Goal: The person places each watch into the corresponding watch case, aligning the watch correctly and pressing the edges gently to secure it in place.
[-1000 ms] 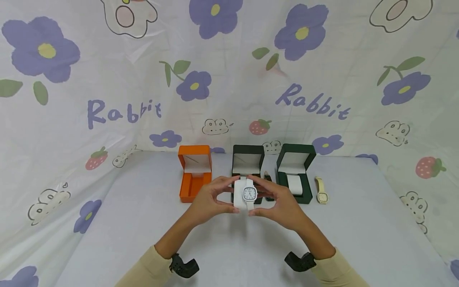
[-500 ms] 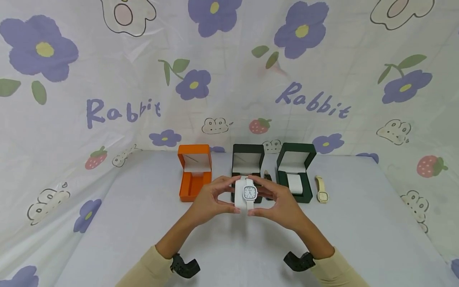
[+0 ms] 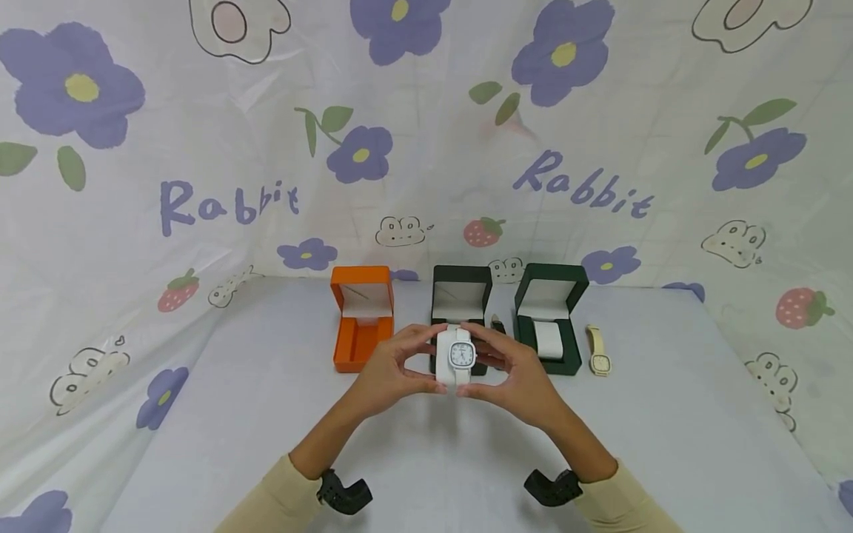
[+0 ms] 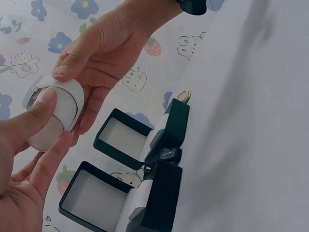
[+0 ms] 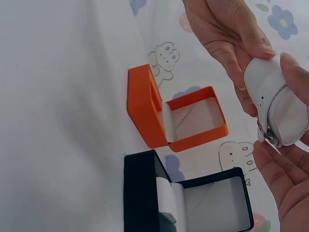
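A white wristwatch [image 3: 462, 355] with a square-cornered dial is wrapped around a white cushion [image 3: 444, 363], held up before the boxes. My left hand [image 3: 389, 374] grips the cushion's left end between thumb and fingers. On the other side, my right hand [image 3: 520, 374] pinches the watch strap at top and bottom. The right wrist view shows the metal clasp [image 5: 271, 137] on the strap's underside, close to the right fingertips. Behind the hands stands an open black box [image 3: 461, 285], its lower part mostly covered by them.
An open orange box [image 3: 362, 277] with a bare tray stands left. On the right is an open dark green box [image 3: 552, 274] with a white cushion [image 3: 549, 340]. A black watch [image 3: 497, 326] lies between the two dark boxes, and a gold watch [image 3: 599, 355] lies farthest right.
The watch has shifted slightly left on the cushion, along with the right fingertips. Both hands keep their grip, and the boxes stay where they were.
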### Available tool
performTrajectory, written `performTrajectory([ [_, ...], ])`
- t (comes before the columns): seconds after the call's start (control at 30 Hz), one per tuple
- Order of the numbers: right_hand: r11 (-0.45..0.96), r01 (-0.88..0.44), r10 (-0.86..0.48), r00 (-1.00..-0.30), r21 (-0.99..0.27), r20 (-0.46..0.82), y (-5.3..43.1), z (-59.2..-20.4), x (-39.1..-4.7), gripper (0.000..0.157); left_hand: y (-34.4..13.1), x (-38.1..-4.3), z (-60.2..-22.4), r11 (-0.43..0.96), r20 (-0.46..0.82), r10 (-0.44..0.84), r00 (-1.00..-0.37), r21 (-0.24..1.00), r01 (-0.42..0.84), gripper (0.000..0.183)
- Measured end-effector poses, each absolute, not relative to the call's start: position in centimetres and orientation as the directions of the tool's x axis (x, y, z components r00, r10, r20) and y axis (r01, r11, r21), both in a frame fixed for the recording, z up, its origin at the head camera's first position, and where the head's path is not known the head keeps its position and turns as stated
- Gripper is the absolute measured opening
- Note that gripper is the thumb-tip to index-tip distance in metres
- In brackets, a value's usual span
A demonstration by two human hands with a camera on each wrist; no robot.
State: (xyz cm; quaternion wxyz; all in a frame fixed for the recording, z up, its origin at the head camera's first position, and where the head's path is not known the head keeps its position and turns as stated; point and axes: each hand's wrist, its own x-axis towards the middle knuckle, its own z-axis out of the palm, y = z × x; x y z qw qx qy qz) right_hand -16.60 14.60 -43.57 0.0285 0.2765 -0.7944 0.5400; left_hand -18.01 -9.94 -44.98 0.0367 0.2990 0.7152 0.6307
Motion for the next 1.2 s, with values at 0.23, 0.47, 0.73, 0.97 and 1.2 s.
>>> performTrajectory([
  [0.23, 0.244, -0.459, -0.399, -0.85, -0.854, 0.344, 14.43, -43.88, -16.6, 0.086, -9.85, -18.22, -45.25, 0.029, 0.333, 0.48, -0.812, 0.919, 0.394, 0.078],
  [0.47, 0.242, -0.433, -0.408, -0.858, -0.868, 0.313, 14.41, -44.25, -16.5, 0.083, -9.85, -18.2, -45.46, 0.056, 0.323, 0.486, -0.812, 0.916, 0.398, 0.078],
  [0.73, 0.217, -0.419, -0.391, -0.865, -0.881, 0.315, 14.2, -44.2, -16.36, 0.082, -9.74, -18.05, -45.37, 0.054, 0.34, 0.47, -0.814, 0.91, 0.411, 0.079],
  [0.97, 0.225, -0.433, -0.385, -0.862, -0.873, 0.329, 14.02, -43.95, -16.36, 0.074, -9.68, -17.92, -45.25, 0.04, 0.344, 0.456, -0.821, 0.914, 0.405, 0.081],
  [1.2, 0.134, -0.434, -0.402, -0.846, -0.891, 0.351, 14.02, -43.66, -16.55, 0.069, -9.53, -17.67, -44.93, 0.052, 0.331, 0.442, -0.834, 0.918, 0.393, 0.083],
])
